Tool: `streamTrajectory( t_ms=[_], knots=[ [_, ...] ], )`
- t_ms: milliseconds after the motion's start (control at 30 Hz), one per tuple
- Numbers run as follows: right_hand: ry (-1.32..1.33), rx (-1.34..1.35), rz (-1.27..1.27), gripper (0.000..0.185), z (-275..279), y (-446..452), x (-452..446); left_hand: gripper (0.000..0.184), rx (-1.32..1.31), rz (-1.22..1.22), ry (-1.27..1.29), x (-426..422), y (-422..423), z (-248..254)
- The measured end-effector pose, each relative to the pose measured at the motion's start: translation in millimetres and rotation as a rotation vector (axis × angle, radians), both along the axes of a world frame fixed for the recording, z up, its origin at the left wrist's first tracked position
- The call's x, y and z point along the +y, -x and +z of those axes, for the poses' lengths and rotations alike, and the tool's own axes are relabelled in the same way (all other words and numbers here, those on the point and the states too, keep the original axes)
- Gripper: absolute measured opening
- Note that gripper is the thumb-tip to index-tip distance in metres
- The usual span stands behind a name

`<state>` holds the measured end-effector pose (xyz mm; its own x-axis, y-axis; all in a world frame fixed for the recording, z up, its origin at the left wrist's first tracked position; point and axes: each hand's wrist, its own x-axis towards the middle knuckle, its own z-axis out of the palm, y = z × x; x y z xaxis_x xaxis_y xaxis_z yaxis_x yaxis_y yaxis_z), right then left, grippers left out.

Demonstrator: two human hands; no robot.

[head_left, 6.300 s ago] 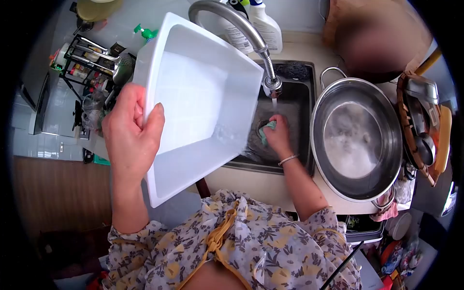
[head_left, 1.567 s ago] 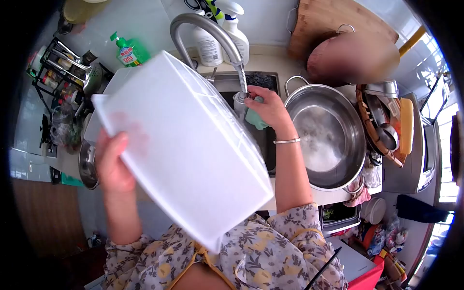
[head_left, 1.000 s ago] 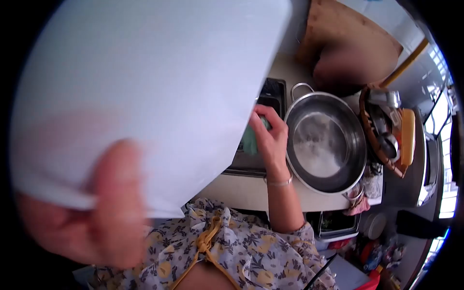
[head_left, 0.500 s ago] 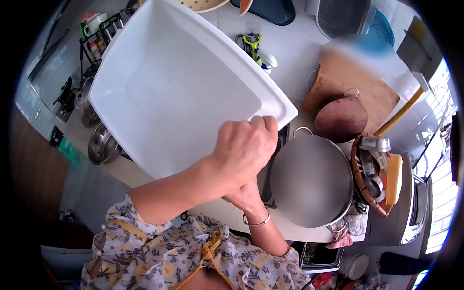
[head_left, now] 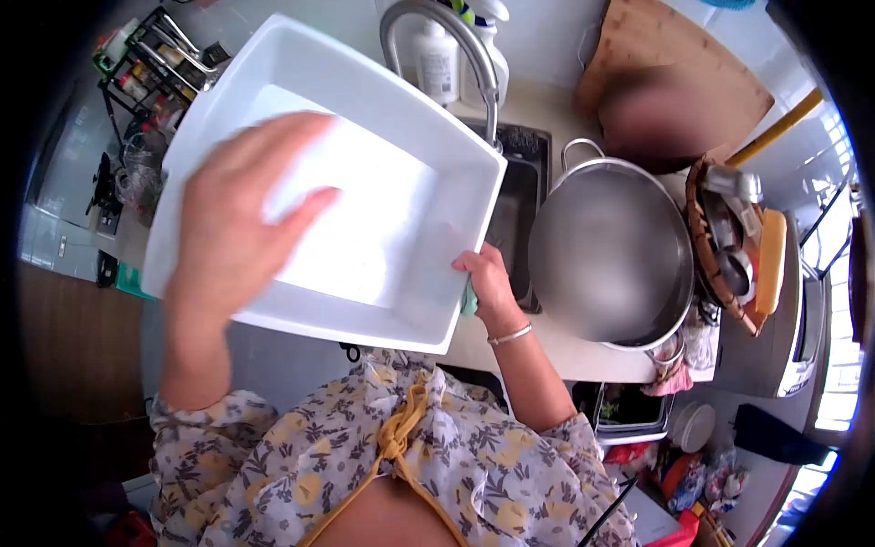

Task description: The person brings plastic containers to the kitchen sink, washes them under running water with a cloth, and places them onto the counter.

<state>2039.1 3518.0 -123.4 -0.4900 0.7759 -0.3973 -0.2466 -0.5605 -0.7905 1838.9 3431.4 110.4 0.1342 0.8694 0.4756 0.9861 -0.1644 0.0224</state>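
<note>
A white rectangular basin (head_left: 365,219) is tilted with its open side toward me, left of the sink (head_left: 518,205). My right hand (head_left: 489,283) grips its right rim, thumb over the edge, with a green cloth (head_left: 469,299) partly showing beneath the fingers. My left hand (head_left: 241,214) is raised over the basin's left part, blurred, with thumb and fingers apart and nothing between them. The curved faucet (head_left: 456,32) rises behind the basin, its lower end near the basin's corner.
A large steel pot (head_left: 611,255) stands right of the sink, beside a basket (head_left: 700,246) of utensils. Spray and white bottles (head_left: 437,62) are behind the faucet. A wooden board (head_left: 720,55) leans on the wall. A utensil rack (head_left: 137,82) is at the left.
The basin has turned and shifted from over the sink; its inside faces me now. My left hand has let go of the right corner and moved left, while my right hand has taken the right rim.
</note>
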Motion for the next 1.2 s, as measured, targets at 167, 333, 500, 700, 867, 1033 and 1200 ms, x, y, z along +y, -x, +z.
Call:
streamTrajectory(
  t_ms=[167,333,500,700,867,1033,1200],
  knots=[
    [0.098,0.048,0.077,0.028,-32,-9,10,0.048,0.215,0.178,0.018,-41,55,28],
    [0.333,0.067,0.152,0.029,-50,-16,23,0.044,-0.184,0.321,0.044,-49,61,25],
    [0.313,-0.255,0.158,0.022,-83,-16,62,0.036,-0.703,0.11,0.136,-10,56,-17],
    [-0.081,-0.419,0.082,0.023,-122,-5,77,0.034,-0.478,0.034,0.045,20,19,-18],
    [-0.233,-0.592,0.091,0.027,-131,-12,95,0.054,-0.391,-0.317,-0.205,22,17,29],
    [-0.345,-0.689,0.02,0.027,-158,-26,105,0.053,-0.536,-0.577,-0.086,-23,30,49],
    [-0.449,-0.958,-0.06,0.034,-159,-32,90,0.052,-0.559,-0.626,-0.056,-47,22,43]
  ],
)
